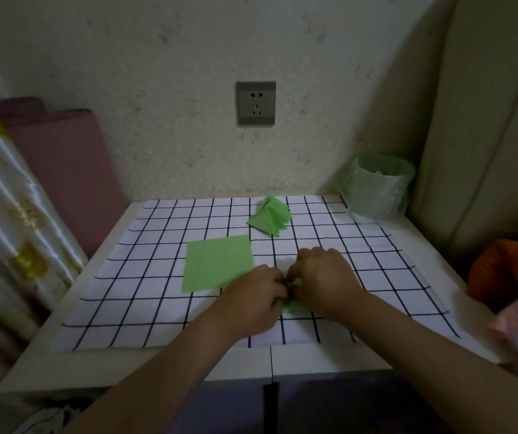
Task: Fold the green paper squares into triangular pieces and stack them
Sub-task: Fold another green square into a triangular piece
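We see both hands meet at mid-desk (pixel 157 361): left hand (pixel 251 296) and right hand (pixel 323 277), fingers curled in, pinching a small green piece (pixel 295 305) between them. Its shape is mostly hidden, probably part-folded. Flat green squares (pixel 218 264) lie just left of the hands on the checked cloth (pixel 126 292). Folded triangles (pixel 270 219) are stacked farther back, near a green-lined bin (pixel 376 186).

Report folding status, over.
Both busy: left grip, right grip pinching one green paper. Beside them, flat squares; farther back, folded stack. Nothing blocking.
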Demonstrator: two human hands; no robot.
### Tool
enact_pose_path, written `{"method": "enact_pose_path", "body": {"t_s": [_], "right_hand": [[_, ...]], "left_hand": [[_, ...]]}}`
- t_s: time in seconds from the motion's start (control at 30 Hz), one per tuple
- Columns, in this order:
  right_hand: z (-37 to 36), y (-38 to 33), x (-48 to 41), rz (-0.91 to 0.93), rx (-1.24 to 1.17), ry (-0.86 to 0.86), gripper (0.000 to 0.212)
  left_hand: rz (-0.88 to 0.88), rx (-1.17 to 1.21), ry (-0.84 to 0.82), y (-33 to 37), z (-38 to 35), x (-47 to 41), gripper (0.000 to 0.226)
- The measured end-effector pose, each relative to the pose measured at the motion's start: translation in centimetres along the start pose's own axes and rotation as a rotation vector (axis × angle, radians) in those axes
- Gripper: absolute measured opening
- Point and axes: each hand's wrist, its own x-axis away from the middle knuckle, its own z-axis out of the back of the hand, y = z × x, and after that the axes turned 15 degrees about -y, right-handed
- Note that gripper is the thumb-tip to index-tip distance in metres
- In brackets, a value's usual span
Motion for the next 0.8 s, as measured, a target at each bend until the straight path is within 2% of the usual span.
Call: {"method": "enact_pose_path", "body": {"t_s": [0.07,0.1,0.17,0.3,0.57,0.8], "right_hand": [[-0.5,0.0,0.9,0.069,0.074,-0.011,0.046],[-0.7,0.1,1.4,0.084,0.099,-0.014,0.047],[-0.8,0.2,2.2,0.104,0.098,-0.023,0.042],[0.0,0.2,3.1,0.100,-0.018,-0.088,0.046],[0.1,-0.2,3.4,0.095,0.051,-0.126,0.035],[0.1,-0.8,4.0,0.067,0.092,-0.115,0.033]], "left_hand": [[0.004,-0.024,0.000,0.1,-0.1,0.1,0.029],[0.002,-0.033,0.008,0.1,-0.1,0.1,0.029],[-0.004,-0.056,0.024,0.2,-0.1,0.1,0.029],[-0.051,-0.153,0.072,0.2,-0.6,0.4,0.029],[-0.091,-0.153,0.038,1.3,-1.3,2.3,0.034],[-0.042,-0.171,0.064,2.3,-2.3,3.7,0.042]]}}
